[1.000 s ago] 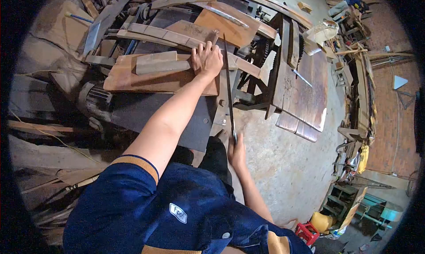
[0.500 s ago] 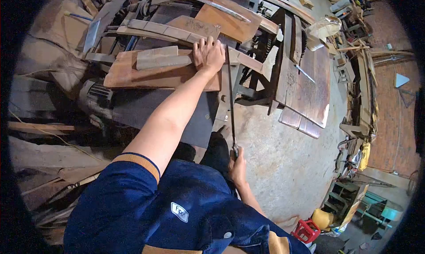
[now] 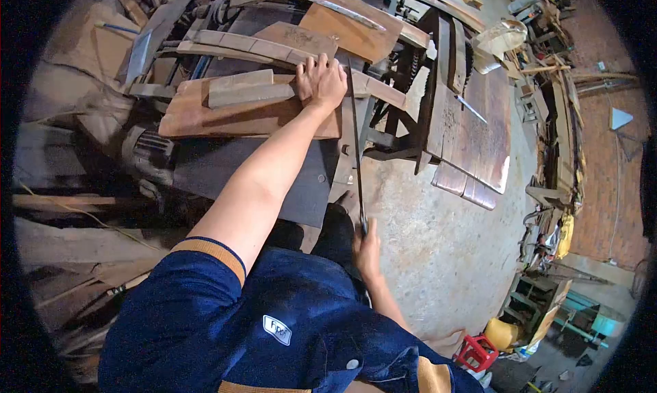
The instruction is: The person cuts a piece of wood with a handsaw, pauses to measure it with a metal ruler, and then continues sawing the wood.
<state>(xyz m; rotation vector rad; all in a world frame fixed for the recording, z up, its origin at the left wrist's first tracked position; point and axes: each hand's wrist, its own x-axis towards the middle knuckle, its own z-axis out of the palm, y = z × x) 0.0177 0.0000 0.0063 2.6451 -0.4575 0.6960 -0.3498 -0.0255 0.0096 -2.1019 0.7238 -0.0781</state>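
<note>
The left hand [image 3: 320, 88] clamps down wood [image 3: 250, 95], the right hand [image 3: 367, 250] grips a saw [image 3: 358, 143] — a skewed stroke could cut the left.

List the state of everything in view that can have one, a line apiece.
Right hand: closed around the handsaw's handle
Handsaw: held, blade seen nearly edge-on
Left hand: palm down on wood, fingers bent
Wide reddish board: lying flat, partly covered by shorter pieces
Circular saw blade: teeth exposed
Slender pale stick: lying on the dark plank top
</note>
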